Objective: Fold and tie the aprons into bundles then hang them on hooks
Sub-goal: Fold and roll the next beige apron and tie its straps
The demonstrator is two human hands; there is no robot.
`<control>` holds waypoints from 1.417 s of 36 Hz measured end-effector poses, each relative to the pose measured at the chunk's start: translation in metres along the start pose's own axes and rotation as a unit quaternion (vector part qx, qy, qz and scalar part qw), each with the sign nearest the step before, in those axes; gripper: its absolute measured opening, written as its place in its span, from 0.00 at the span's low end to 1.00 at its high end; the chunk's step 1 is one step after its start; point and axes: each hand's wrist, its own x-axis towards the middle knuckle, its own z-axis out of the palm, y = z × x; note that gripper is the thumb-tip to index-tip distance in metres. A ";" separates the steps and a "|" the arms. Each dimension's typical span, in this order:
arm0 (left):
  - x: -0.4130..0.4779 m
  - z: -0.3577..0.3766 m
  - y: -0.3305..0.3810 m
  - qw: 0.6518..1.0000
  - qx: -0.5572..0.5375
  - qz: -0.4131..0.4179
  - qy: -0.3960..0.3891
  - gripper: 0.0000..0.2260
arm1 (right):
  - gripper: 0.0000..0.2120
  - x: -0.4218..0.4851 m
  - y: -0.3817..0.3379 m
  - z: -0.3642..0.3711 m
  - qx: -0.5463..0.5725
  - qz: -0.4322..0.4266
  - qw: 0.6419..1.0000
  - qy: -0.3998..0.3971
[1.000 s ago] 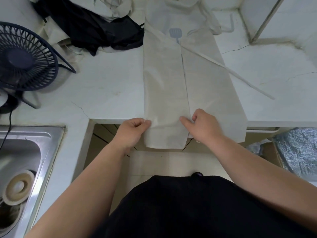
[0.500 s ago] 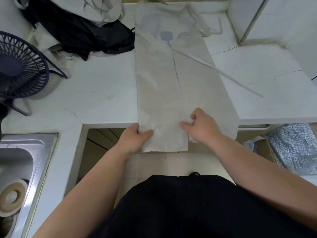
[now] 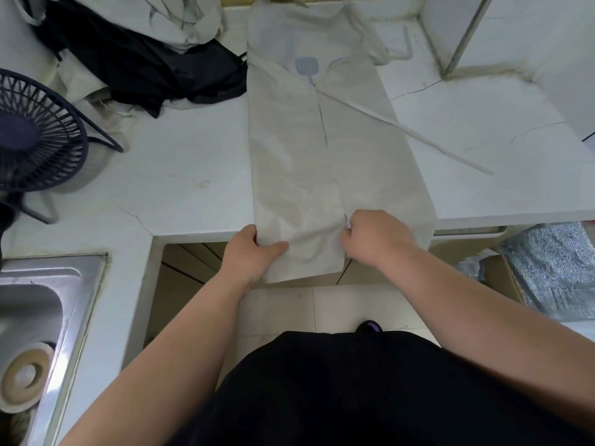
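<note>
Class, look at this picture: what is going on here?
A person stands at a white counter folding a pale apron. It lies lengthwise with both sides folded in to the middle, its near end hanging over the edge. The left hand grips the near left corner; the right hand grips the near end at the centre. One tie strap trails right. Nothing is tied yet.

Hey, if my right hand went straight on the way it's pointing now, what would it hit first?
Probably the apron's left folded panel, right beside the right hand; beyond that, bare countertop. Depth is hard to judge.
</note>
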 end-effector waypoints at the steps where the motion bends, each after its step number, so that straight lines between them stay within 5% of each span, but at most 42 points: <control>1: -0.001 0.000 0.000 1.000 -0.001 0.003 0.002 0.13 | 0.10 0.001 -0.003 0.001 0.007 -0.017 1.000 -0.007; 7: -0.004 -0.002 0.001 0.999 0.028 0.008 0.040 0.12 | 0.16 0.007 -0.002 0.009 0.024 -0.055 0.997 -0.038; 10: -0.005 -0.001 0.004 0.996 0.059 0.003 0.069 0.15 | 0.16 0.005 0.005 0.012 0.094 -0.034 0.995 0.009; 13: -0.009 0.007 0.006 0.985 0.108 0.011 0.133 0.26 | 0.10 0.005 0.021 0.013 0.147 0.018 0.982 0.118; 17: -0.014 0.024 0.011 0.950 0.235 0.096 0.184 0.43 | 0.18 0.007 0.041 0.016 0.138 0.040 0.979 0.144; 21: -0.011 0.047 0.026 0.899 0.361 0.230 0.087 0.25 | 0.28 0.006 0.052 0.014 0.142 0.074 0.972 0.173; 26: -0.009 0.081 0.048 0.878 0.415 0.233 -0.053 0.20 | 0.17 0.001 0.080 0.013 0.202 0.108 0.936 0.268; 32: -0.001 0.092 0.055 0.902 0.396 0.170 -0.014 0.18 | 0.16 0.002 0.112 0.017 0.432 0.170 0.870 0.164; 36: 0.004 0.092 0.053 0.910 0.377 0.170 0.012 0.17 | 0.07 0.004 0.116 0.024 0.529 0.167 0.824 0.118; 42: 0.009 0.093 0.051 0.927 0.335 0.163 0.040 0.14 | 0.20 0.005 0.119 0.019 0.641 0.220 0.735 -0.019; 46: 0.014 0.091 0.052 0.932 0.321 0.162 0.037 0.13 | 0.09 0.002 0.122 0.023 0.554 0.148 0.819 0.027; 51: 0.016 0.089 0.053 0.927 0.335 0.167 0.019 0.14 | 0.08 0.001 0.126 0.022 0.543 0.156 0.825 0.036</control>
